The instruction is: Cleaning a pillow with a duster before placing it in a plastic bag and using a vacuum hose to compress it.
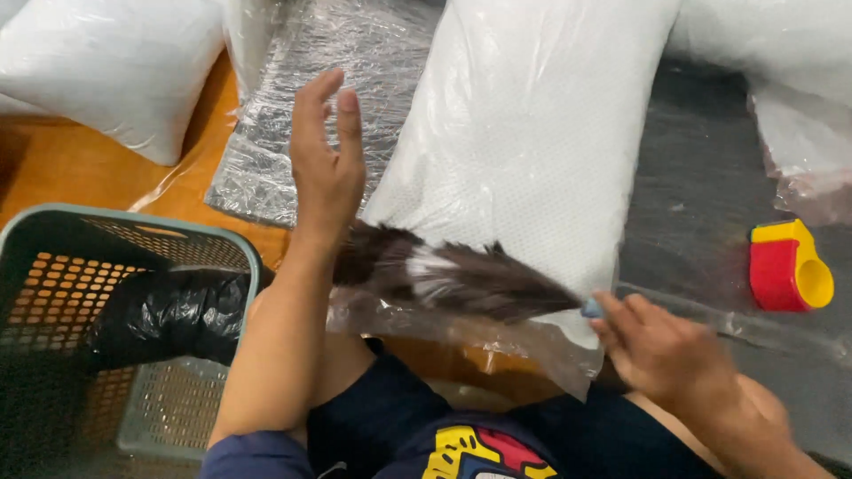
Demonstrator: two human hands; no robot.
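left hand: your left hand is raised over the near-left corner of the bagged pillow, palm turned inward, fingers straight and close together, pointing away from you. it holds nothing. can't tell whether the heel of the palm touches the plastic.
left arm: forearm runs from your lap up past the basket's right rim, wrist straight, elbow bent low near your knee.
right hand: your right hand sits low at the pillow's near edge, back of the hand up, fingers curled and pinched round the pale blue handle end of the feather duster.
right arm: comes in from the bottom right corner, wrist slightly bent inward.
feather duster: feather duster, dark brown with a white patch, lies across the near end of the pillow, head pointing left toward your left wrist, motion-blurred.
pillow: white pillow in a clear plastic bag, lying lengthwise away from you, loose plastic hanging over your lap.
basket: grey-green mesh basket at the left, black plastic bag inside.
tape dispenser: red and yellow tape dispenser at the right, well apart from your right hand.
other pillows: more bagged pillows at the top left and top right.
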